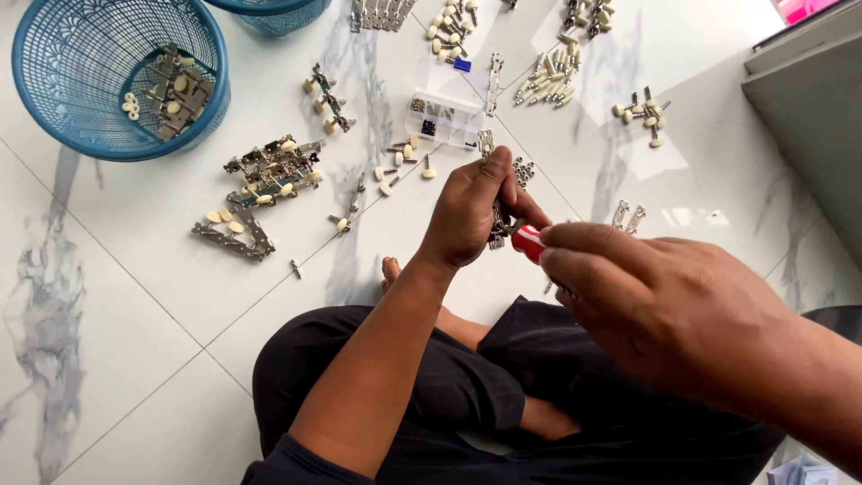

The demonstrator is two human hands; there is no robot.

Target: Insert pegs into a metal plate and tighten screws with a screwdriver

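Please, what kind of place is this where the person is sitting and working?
Probably a home or small informal workshop: the person sits cross-legged on a white marble-look tiled floor, with piles of metal parts with cream knobs, a blue basket and a clear compartment box spread around.

I see glossy white floor tiles [135, 296] with grey marble veining, smooth enough to throw back window light near the floor's far right edge. The tuner strip [496, 224] in my left hand [467, 216] is bright plated metal, as are the piled strips [269, 171] toward the floor's far left, their buttons a matt cream plastic. My right hand [664, 305] grips a screwdriver [528, 242] whose handle is shiny red-and-white plastic. The basket [54, 108] is blue plastic mesh; the parts box [444, 112] is clear plastic. My trousers [449, 386] are matt dark cloth.
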